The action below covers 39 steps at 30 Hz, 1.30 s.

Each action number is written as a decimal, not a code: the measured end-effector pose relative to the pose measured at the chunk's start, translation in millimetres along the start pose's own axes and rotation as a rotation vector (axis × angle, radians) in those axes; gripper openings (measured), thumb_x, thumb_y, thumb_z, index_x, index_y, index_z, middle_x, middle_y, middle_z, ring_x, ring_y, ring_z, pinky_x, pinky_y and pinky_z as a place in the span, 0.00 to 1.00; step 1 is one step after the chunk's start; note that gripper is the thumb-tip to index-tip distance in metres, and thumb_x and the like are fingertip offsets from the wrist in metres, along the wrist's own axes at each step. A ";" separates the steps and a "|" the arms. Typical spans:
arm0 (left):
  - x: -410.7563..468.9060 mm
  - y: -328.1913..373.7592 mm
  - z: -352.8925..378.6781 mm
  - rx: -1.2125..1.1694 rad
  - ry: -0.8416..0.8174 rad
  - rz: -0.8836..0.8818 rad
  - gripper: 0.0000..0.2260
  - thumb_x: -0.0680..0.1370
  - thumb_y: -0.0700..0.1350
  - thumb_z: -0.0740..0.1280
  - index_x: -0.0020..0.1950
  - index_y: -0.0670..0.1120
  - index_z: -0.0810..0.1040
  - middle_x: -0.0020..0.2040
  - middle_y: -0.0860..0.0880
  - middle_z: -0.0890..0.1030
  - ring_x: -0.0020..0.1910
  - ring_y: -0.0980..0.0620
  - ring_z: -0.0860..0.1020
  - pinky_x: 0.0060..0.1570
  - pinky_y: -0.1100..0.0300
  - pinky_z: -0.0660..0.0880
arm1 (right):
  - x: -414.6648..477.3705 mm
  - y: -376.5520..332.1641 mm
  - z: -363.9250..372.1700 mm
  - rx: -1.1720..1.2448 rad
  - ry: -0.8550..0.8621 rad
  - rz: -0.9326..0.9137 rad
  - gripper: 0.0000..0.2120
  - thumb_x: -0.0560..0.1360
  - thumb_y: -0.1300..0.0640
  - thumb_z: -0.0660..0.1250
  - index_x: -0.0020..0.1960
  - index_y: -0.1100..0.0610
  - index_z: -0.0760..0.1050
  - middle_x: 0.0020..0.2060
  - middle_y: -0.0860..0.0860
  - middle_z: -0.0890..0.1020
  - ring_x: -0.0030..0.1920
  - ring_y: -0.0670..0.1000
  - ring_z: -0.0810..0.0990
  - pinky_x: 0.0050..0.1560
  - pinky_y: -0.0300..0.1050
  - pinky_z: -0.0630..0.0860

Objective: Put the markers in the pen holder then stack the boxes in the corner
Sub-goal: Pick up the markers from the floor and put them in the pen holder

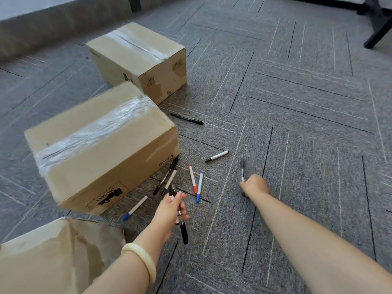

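Observation:
Several markers lie scattered on the grey carpet: a red-capped one (192, 179), a blue-capped one (199, 187), another blue-capped one (136, 207), a white one with a black cap (216, 156), a black one (186, 119), and two (167, 179) against the near box. My left hand (170, 211) is shut on a couple of black markers (182, 223). My right hand (255, 185), blurred, grips a dark marker (243, 167) pointing away. Three taped cardboard boxes stand at the left: a far one (137, 58), a middle one (99, 143), a crumpled near one (53, 255). No pen holder shows.
A wall with a brown skirting (53, 24) runs along the top left. Black furniture legs (377, 24) stand at the top right. Grey carpet tiles (307, 124) stretch to the right of the markers.

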<state>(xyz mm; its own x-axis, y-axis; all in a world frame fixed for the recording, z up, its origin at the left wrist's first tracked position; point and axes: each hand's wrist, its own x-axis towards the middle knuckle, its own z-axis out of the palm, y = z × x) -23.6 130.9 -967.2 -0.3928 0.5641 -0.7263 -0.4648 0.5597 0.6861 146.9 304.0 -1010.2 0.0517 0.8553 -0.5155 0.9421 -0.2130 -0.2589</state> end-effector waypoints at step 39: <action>12.0 17.7 -19.2 -0.023 0.255 0.019 0.28 0.77 0.51 0.64 0.72 0.40 0.63 0.46 0.41 0.78 0.38 0.46 0.77 0.41 0.52 0.74 | -73.4 -84.4 18.7 0.232 -0.518 -0.496 0.08 0.73 0.58 0.69 0.49 0.62 0.80 0.35 0.48 0.80 0.31 0.42 0.76 0.31 0.31 0.72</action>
<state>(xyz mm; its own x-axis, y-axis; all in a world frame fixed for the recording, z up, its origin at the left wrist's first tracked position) -51.8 135.8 -964.5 -0.5875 0.4018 -0.7025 -0.4722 0.5348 0.7008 57.5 250.3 -965.8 -0.5766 0.5577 -0.5971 0.7177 -0.0035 -0.6963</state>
